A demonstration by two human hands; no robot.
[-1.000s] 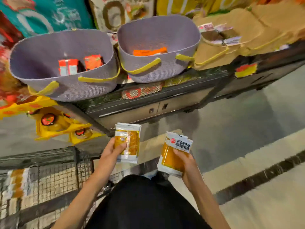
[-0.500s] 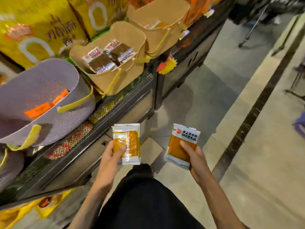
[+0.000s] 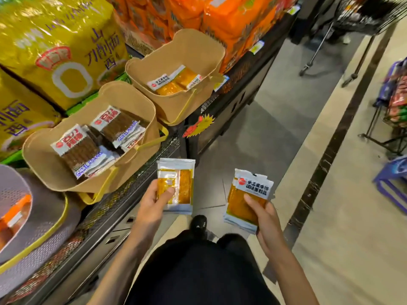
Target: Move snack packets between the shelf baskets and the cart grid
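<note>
- Left hand [image 3: 152,208] grasps the plain-faced yellow packet [image 3: 179,183], thumb across its front.
- Right hand [image 3: 266,223] grasps the labelled yellow packet [image 3: 244,203], which reads "手工素牛排 调味面制品".
- Both packets are held over the floor, beside the shelf [image 3: 132,190].
- In the near tan basket [image 3: 50,172], the brown packets [image 3: 81,148] read "GUILABANG".

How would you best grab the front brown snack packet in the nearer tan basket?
Pinch the brown packet by its white top seal, coming straight down from above: it lies label up on the pile, and the walls of the tan basket close off every side.

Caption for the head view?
Left hand holds one yellow packet, right hand another, near a tan basket of matching packets.
</note>
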